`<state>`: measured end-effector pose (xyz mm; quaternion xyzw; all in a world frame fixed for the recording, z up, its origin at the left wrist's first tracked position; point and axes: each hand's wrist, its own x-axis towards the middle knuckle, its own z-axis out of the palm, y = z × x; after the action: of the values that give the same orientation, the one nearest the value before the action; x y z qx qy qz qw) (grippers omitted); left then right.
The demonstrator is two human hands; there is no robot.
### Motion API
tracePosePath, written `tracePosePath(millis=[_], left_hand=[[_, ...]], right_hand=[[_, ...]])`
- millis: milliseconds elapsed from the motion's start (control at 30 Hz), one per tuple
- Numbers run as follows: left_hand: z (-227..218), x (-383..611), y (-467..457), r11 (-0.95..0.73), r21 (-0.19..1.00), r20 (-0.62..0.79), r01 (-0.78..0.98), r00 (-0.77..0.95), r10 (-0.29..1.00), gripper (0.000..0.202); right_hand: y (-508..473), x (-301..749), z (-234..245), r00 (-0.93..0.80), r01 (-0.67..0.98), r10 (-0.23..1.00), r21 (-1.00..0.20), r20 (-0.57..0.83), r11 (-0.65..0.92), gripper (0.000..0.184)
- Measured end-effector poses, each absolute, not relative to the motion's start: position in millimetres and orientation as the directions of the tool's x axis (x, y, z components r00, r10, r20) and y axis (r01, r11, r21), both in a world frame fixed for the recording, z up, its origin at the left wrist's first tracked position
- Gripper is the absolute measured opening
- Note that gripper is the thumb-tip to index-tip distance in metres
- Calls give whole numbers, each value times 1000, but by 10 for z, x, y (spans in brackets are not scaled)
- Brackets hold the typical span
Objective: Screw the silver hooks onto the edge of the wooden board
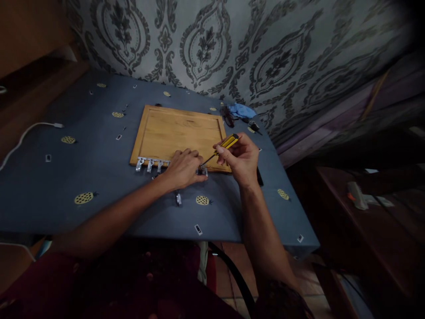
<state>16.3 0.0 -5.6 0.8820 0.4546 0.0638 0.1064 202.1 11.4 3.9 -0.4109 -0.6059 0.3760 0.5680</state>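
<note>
Patterned cloth [206, 48] hangs behind the table [102, 166], whose blue cover is dotted with pineapples; a blue rag [244, 110] and sunglasses [228, 118] lie at the far right. Before you, flat on the table, is the board [182, 130], its long axis running left to right and its near edge turned towards you. Metal clips [150, 165] line the left part of that edge, and a loose clip [179, 198] lies on the table nearer your body.

Your left hand [185, 169] rests palm down across the near edge, fingers on the wood, thumb beside the end clip [203, 171]; whether it pinches that clip or merely presses it, I cannot tell. Your right hand [244, 160] grasps the screwdriver [229, 141] by its yellow and black handle.

What matters is the slant: the screwdriver runs from upper right down to lower left, its tip close by your left fingertips at the end clip. That clip is nearer your left hand, and to the left of your right, which is raised over the board's right corner
</note>
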Motion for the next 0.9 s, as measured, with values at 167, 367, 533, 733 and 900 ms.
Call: tracePosePath(millis=[167,367,533,733,900], left_hand=[[-71,163,0,-561,243,35,792,570,821,42],[-67,164,2,-560,241,18,793,573,819,43],[-65,167,-2,-555,239,16,797,569,822,43],[-82,154,1,-567,240,33,788,578,816,43],[-77,159,-3,-563,241,31,791,573,819,45]], right_hand=[[87,2088,96,-141,112,932,-930,333,349,46],[119,2057,33,-50,103,931,-925,363,366,44],[120,2027,30,-20,77,925,-922,379,379,45],[98,2035,48,-63,126,929,-921,364,369,47],[113,1979,-12,17,91,891,-888,454,451,40]])
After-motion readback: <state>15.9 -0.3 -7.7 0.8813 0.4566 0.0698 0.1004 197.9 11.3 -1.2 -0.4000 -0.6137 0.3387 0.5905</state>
